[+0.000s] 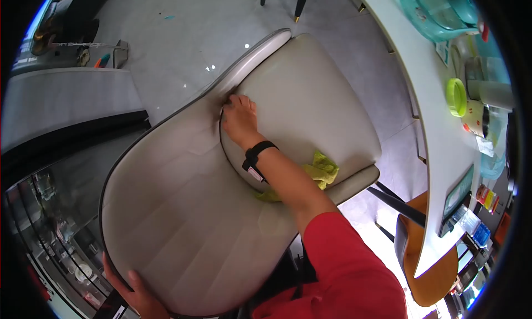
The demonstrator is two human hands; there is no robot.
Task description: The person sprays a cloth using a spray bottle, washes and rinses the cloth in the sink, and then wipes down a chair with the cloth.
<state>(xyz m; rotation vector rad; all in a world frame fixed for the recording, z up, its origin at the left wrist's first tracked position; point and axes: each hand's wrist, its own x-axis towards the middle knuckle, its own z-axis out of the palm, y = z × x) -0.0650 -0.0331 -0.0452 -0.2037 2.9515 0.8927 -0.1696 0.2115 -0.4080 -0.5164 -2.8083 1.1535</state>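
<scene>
A beige padded chair (194, 219) with dark piping fills the middle of the view, its backrest towards me. My left hand (136, 291) grips the backrest's rim at the lower left, thumb on the inside face and fingers around the outside. Reaching across the chair, my right hand (241, 119) has its fingers curled into the seam where the seat cushion (305, 97) meets the backrest. Its fingertips are hidden in the crease, so anything pinched there cannot be made out. Beneath my right forearm, a yellow-green cloth (324, 169) lies crumpled on the seat.
A white table (404, 58) curves along the right, bearing a teal clear container (438, 14), a lime-green lid (456, 97) and a tablet-like device (459, 200). An orange-brown chair (426, 263) stands below it. Glass shelving (61, 225) is at the left. Grey tile floor (177, 42) lies beyond.
</scene>
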